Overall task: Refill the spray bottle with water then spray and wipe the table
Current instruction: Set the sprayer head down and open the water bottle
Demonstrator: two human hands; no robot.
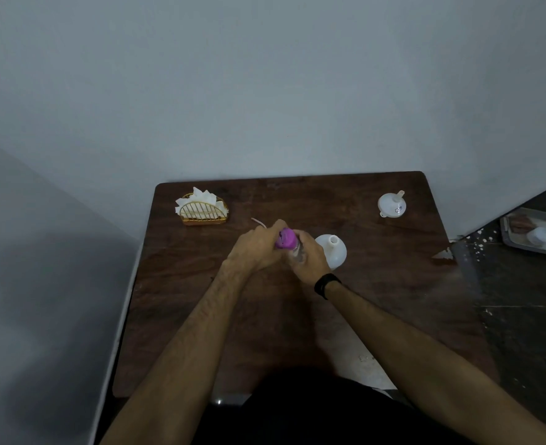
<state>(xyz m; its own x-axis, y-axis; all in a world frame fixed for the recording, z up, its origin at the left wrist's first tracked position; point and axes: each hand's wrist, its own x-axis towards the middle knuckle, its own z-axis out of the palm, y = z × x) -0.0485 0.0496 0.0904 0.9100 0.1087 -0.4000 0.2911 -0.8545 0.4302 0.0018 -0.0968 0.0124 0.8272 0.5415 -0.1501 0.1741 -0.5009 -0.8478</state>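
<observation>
Left hand (258, 244) grips the purple plastic spray head (285, 239); right hand (307, 256) clamps the clear bottle (297, 252): twist squarely, bottle upright.

No writing is showing clearly enough to be read. The only mark in sight is sitting on the white funnel (391, 204), which is lying on the tabletop (329, 200) well beyond the hands and off to their right: a small pale sticker with dark print, too small and blurred to make out. The purple cap (285, 239) between the hands is carrying a dark mark, but it is not resolving into letters or numbers.
</observation>
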